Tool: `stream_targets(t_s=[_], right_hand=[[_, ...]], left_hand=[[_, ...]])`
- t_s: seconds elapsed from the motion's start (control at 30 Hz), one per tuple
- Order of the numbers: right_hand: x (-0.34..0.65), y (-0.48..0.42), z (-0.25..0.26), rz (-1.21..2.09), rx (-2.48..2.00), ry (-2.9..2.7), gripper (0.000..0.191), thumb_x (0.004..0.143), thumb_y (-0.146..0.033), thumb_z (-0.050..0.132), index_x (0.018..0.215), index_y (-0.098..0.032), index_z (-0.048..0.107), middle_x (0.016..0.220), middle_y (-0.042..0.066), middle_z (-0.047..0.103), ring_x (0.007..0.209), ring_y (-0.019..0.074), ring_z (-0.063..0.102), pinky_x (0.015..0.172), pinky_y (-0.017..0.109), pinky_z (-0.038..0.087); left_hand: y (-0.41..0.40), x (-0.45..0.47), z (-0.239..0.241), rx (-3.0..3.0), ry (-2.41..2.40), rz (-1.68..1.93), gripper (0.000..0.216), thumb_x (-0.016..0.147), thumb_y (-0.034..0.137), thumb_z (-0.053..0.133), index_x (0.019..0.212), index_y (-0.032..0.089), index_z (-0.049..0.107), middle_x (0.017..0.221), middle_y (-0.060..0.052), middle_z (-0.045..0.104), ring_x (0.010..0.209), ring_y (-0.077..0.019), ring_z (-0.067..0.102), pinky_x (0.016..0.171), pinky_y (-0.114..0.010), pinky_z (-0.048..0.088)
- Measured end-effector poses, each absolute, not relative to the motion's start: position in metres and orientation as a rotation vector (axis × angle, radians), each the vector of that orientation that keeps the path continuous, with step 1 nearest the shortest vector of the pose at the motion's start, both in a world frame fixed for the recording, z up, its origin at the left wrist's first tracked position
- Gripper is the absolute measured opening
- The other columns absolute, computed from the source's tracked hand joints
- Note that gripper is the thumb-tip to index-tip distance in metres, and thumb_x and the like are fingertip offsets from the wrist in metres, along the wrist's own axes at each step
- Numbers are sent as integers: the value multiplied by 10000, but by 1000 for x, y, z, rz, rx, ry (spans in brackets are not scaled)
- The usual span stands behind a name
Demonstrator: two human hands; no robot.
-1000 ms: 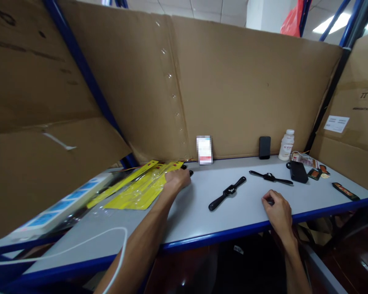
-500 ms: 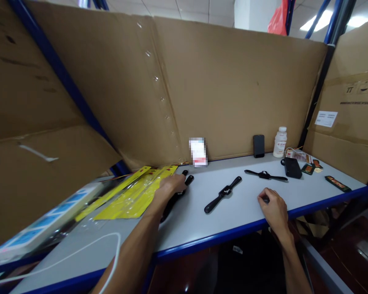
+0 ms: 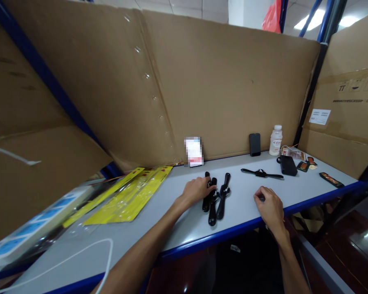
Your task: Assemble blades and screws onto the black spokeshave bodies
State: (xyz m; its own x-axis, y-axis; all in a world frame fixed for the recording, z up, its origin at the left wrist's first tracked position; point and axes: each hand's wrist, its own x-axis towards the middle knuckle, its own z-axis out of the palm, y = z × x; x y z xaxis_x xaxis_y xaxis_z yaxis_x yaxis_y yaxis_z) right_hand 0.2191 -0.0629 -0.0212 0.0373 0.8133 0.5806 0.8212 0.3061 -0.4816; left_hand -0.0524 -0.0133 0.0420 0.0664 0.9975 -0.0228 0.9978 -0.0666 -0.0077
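Observation:
My left hand (image 3: 196, 190) is closed around the upper ends of two black spokeshaves (image 3: 213, 208) that lie close together; its fingers partly cover them. Right beside these, another black spokeshave (image 3: 223, 196) lies aslant on the grey tabletop, its upper end leaning to the right. A further spokeshave (image 3: 261, 173) rests flat farther right, beyond my other hand. My right hand (image 3: 270, 204) is curled near the table's front edge, thumb against the fingers. Something dark shows inside its curl, too small to make out.
Yellow packaging sleeves (image 3: 131, 200) and a power strip (image 3: 33, 224) lie at left, with a white cable (image 3: 110, 249) in front. Along the back stand a blurred card (image 3: 194, 152), a black phone (image 3: 255, 144) and a bottle (image 3: 276, 141). A black case (image 3: 288, 165) and small packets (image 3: 331, 179) are at right.
My left hand has moved right from beside the yellow sleeves, bringing two spokeshaves against the middle one, which now stands steeper. My right hand stays curled in about the same place.

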Motion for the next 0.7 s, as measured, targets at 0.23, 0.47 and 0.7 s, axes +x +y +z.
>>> stream_targets(t_s=[0.23,0.47,0.7], right_hand=[[215,-66,-19,-4,-1463,-1787,165,921,-258,509,808,-243,629,835,22,685,842,205,614,753,316,420],[188,-80,-16,68,-1306,-1976,226,954,-210,548,1113,-245,704,1092,51,735,1021,243,616,897,387,460],[157,-92,-10,2,-1313,-2041,262,936,-136,554,1131,-226,704,1129,68,732,1042,262,604,899,409,468]], left_hand=[[-21,-21,31,2392,2183,46,477,1014,544,367,1158,177,634,1057,-174,728,984,-334,705,779,-397,510],[-23,-20,31,2365,2198,36,483,1028,527,346,1192,164,618,1039,-183,716,983,-331,694,811,-406,495],[-21,-21,27,2491,2165,225,463,1025,485,405,1306,161,579,1294,-201,571,1220,-326,530,953,-420,470]])
